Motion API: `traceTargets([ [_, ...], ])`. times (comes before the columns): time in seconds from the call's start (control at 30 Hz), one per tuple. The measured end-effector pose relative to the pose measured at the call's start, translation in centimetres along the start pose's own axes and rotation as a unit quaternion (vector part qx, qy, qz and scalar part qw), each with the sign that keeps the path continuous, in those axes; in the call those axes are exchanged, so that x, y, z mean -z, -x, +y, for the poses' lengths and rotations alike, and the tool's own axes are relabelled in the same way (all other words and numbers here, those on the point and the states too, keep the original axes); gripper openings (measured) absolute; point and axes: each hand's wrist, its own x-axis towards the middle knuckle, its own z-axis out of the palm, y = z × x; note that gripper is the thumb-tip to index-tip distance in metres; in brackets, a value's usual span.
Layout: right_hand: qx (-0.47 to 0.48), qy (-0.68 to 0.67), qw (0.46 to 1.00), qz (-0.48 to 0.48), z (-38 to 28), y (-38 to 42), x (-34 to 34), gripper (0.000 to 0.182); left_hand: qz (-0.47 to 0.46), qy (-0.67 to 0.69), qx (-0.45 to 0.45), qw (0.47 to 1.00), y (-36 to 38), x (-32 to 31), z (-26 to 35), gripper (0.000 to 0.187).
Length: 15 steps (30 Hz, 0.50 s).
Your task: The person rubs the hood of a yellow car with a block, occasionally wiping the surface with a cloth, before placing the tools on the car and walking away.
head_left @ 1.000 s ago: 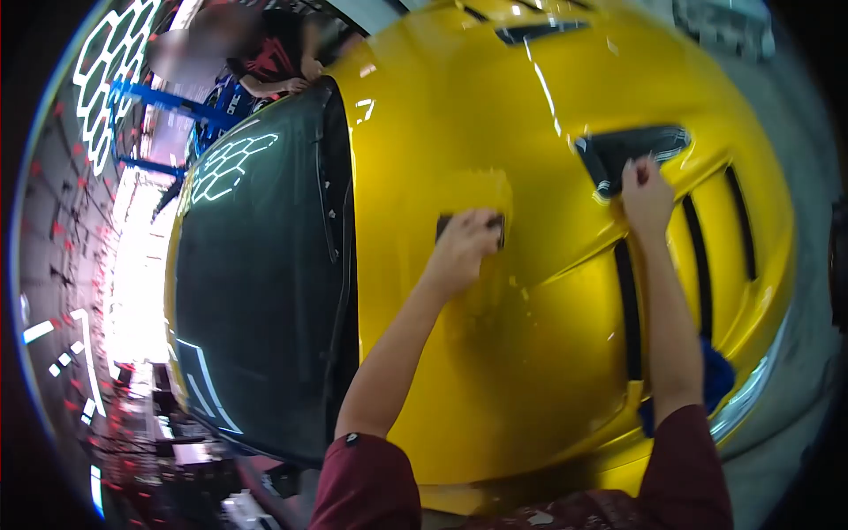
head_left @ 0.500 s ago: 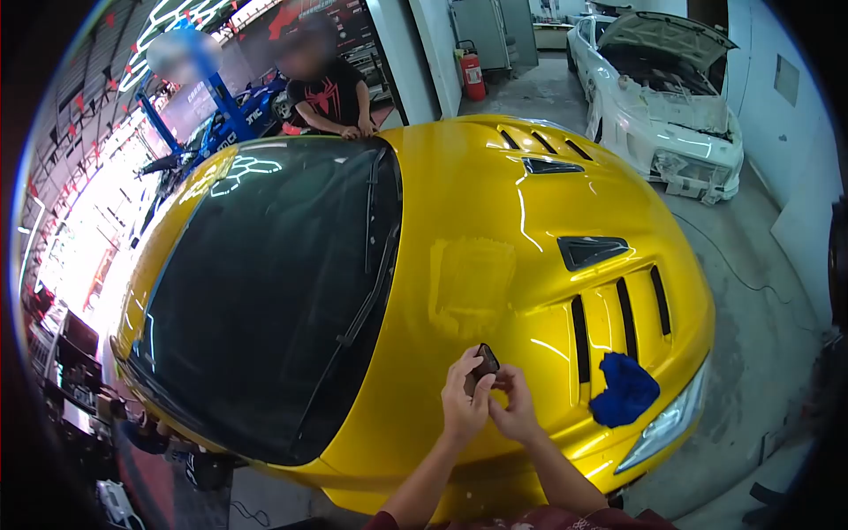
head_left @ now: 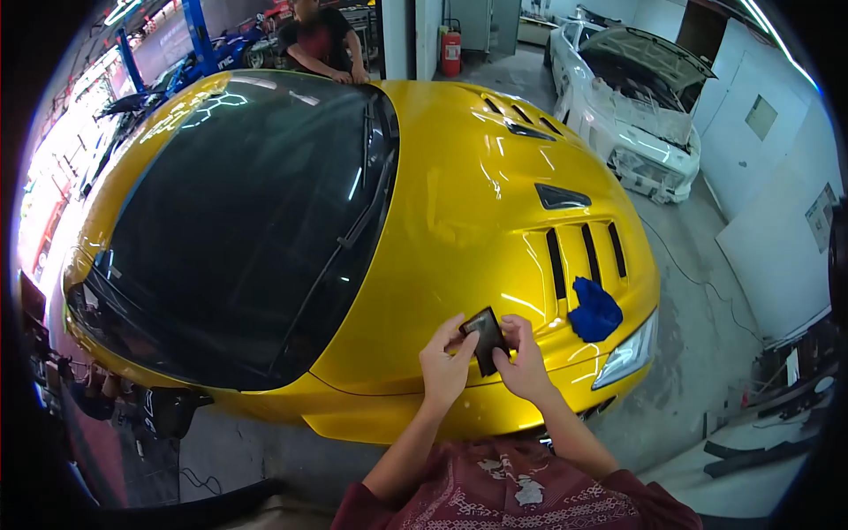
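A white car is standing well apart with its hood raised, exposing an engine bay whose contents are too dark to tell. Over the near side of the yellow hood, the dark block is sitting between both hands. The left hand is gripping its left side, thumb pressing on the face; the right hand is holding the opposite side, thumb near the lower corner. Both hands' fingers are closing narrowly around it. Right of them, a crumpled blue cloth is lying beside the slots, near the headlight. Smooth yellow surface is stretching between the hands and the windshield. Another person is leaning at the far edge.
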Motion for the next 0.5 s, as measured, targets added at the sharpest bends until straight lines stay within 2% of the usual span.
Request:
traceTargets([
  [0.07,0.04,0.025,0.999,-0.016,-1.9,0.2,-0.1,0.054,0.004,-0.006,-0.026,1.0,0.8,0.1,1.9,0.054],
  [0.17,0.095,0.188,0.977,-0.031,-4.0,0.1,-0.4,0.044,-0.024,0.023,-0.039,0.999,1.5,0.4,3.6,0.058],
  [0.2,0.027,0.036,0.999,-0.024,-2.9,0.3,-0.8,0.04,-0.039,0.039,-0.038,0.998,1.6,0.5,3.4,0.06],
  [0.23,-0.042,-0.116,0.992,-0.015,-1.5,0.5,-1.2,0.036,-0.079,0.048,-0.047,0.995,1.8,0.9,4.1,0.06],
  [0.27,-0.109,-0.264,0.958,-0.003,-0.6,0.8,-1.3,0.032,-0.097,0.028,-0.087,0.991,1.7,1.4,4.0,0.057],
  [0.3,-0.153,-0.32,0.935,0.01,-0.8,0.6,-0.9,0.024,-0.114,0.009,-0.126,0.985,1.6,1.9,3.7,0.055],
  [0.33,-0.167,-0.408,0.898,0.006,-1.5,0.6,-0.6,0.026,-0.132,-0.009,-0.168,0.977,1.4,2.3,3.7,0.052],
  [0.4,-0.181,-0.573,0.8,-0.004,-3.4,0.4,-0.1,0.032,-0.139,0.035,-0.111,0.983,1.2,2.9,4.2,0.043],
  [0.5,-0.182,-0.56,0.808,-0.018,-2.9,-0.1,-0.1,0.046,-0.143,0.036,-0.074,0.986,0.3,3.9,3.6,0.041],
])
